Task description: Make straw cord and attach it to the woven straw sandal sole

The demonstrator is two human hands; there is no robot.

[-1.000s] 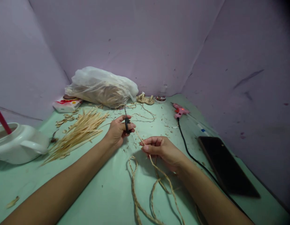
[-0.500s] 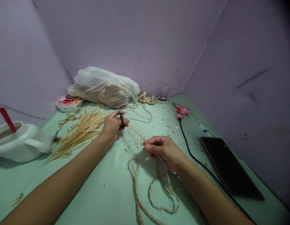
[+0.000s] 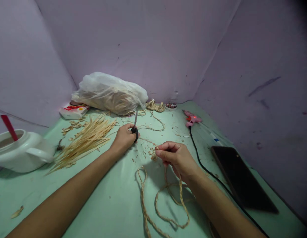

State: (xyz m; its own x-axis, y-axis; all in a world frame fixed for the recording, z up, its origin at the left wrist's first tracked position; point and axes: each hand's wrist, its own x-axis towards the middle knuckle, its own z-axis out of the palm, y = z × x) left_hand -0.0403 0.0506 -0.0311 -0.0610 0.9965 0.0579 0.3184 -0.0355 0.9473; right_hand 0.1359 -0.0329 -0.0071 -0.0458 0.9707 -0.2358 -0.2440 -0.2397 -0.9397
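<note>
My left hand [image 3: 124, 138] is closed on small scissors [image 3: 135, 127] with black handles, the blades pointing up and away. My right hand [image 3: 174, 157] pinches the frayed end of a braided straw rope [image 3: 153, 153] just right of the scissors. The rest of the rope [image 3: 158, 205] trails in loops over the green table [image 3: 113, 198] between my forearms. Thin loose strands run from the pinched end toward the scissors.
A pile of straw strips [image 3: 84, 140] lies left of my left hand. A white pot [image 3: 21, 152] with a red handle sits far left. Behind are a plastic bag [image 3: 110, 94], a small box [image 3: 72, 110], a pink glue gun [image 3: 192, 118] with black cord, and a dark phone [image 3: 240, 180] at right.
My left hand turned the scissors so the blades point upward and shifted slightly right. My right hand rose a little with the rope end, and the rope loops shifted on the table.
</note>
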